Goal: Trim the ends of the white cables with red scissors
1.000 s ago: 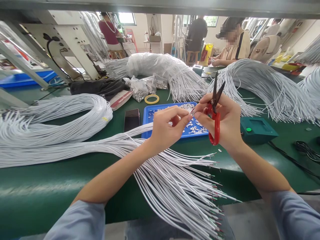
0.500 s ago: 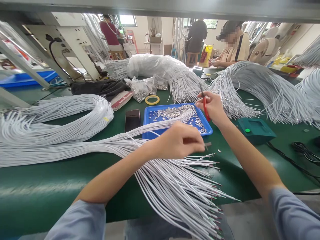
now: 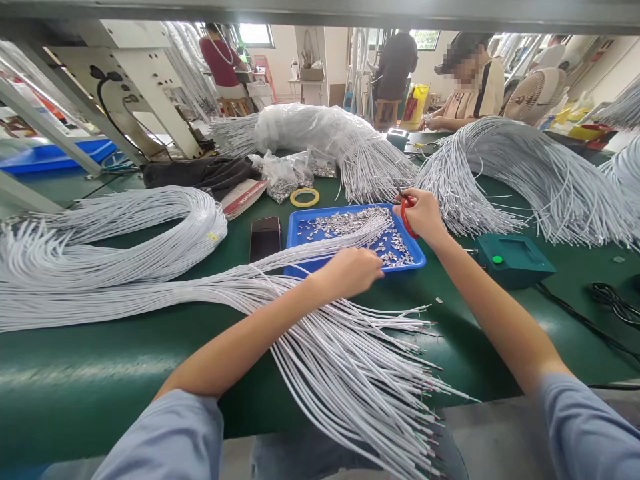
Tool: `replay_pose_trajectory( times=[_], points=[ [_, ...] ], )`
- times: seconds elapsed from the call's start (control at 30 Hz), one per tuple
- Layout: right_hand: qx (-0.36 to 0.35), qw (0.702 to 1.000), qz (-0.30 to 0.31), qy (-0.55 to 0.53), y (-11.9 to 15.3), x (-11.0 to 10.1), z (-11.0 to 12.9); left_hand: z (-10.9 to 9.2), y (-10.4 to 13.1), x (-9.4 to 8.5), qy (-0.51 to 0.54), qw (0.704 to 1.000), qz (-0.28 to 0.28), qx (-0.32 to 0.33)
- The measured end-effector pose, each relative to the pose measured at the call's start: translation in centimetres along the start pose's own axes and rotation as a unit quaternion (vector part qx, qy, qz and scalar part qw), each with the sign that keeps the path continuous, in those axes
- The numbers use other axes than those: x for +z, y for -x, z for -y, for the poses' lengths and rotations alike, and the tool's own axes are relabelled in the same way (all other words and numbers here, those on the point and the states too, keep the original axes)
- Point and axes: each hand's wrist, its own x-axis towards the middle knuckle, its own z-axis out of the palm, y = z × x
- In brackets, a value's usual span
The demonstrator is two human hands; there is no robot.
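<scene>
My right hand [image 3: 421, 215] is closed on red-handled scissors [image 3: 407, 215], just beyond the right rim of a blue tray [image 3: 300, 268]. Small metal parts [image 3: 345, 224] lie scattered in the tray, and the ends of one bundle of white cables rest over them. Nearer to me, my left hand [image 3: 354, 272] is closed above the tray's front edge; whatever its fingers hold is hidden. Under my left forearm a loose fan of white cables [image 3: 345, 353] spreads to the front edge of the green table, with stripped tips at the right.
A phone [image 3: 265, 239], yellow tape roll [image 3: 305, 197] and bags of metal parts [image 3: 283, 181] lie left of and behind the tray. At the right is a green device [image 3: 517, 259] with a black cord. Large cable bundles [image 3: 540, 167] stand behind; several people sit farther back.
My left hand has moved left and away from me, to the tray's front edge. The scissors have tilted in my right hand, which stays in nearly the same place.
</scene>
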Motion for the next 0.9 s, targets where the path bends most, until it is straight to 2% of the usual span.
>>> replay_pose_trajectory(
  times=[0.07,0.13,0.2,0.3,0.4,0.5,0.6,0.7,0.77,0.83,0.9],
  points=[
    [-0.017,0.999,-0.017,-0.022,0.4,-0.1,0.6,2.0,-0.7,-0.1,-0.050,0.994,-0.021,-0.091],
    [-0.040,0.997,-0.035,-0.055,0.8,-0.2,1.1,3.7,-1.2,0.1,-0.066,0.988,-0.015,-0.141],
    [-0.066,0.992,-0.057,-0.090,1.2,-0.4,1.6,4.8,-1.5,0.5,-0.073,0.983,0.000,-0.168],
    [-0.087,0.986,-0.081,-0.117,1.8,-0.7,2.3,5.5,-1.7,1.3,-0.072,0.981,0.006,-0.182],
    [-0.101,0.982,-0.086,-0.132,2.2,-1.1,2.8,5.7,-1.8,1.6,-0.061,0.981,-0.010,-0.185],
    [-0.124,0.976,-0.097,-0.150,2.5,-1.2,3.2,5.9,-1.8,1.4,-0.039,0.980,-0.051,-0.190],
    [-0.145,0.965,-0.110,-0.190,2.8,-1.1,3.4,6.4,-1.8,1.1,0.002,0.972,-0.120,-0.200],
    [-0.166,0.939,-0.167,-0.250,2.9,-1.1,3.4,6.7,-2.0,1.0,0.063,0.957,-0.208,-0.194],
    [-0.168,0.921,-0.216,-0.276,2.8,-1.2,3.4,6.7,-2.2,0.8,0.106,0.945,-0.257,-0.174],
    [-0.155,0.914,-0.250,-0.280,2.8,-1.5,3.4,6.4,-2.3,0.5,0.143,0.938,-0.283,-0.141],
    [-0.141,0.908,-0.271,-0.287,2.8,-1.8,3.6,5.4,-2.0,-0.1,0.226,0.926,-0.295,-0.067]
  ],
)
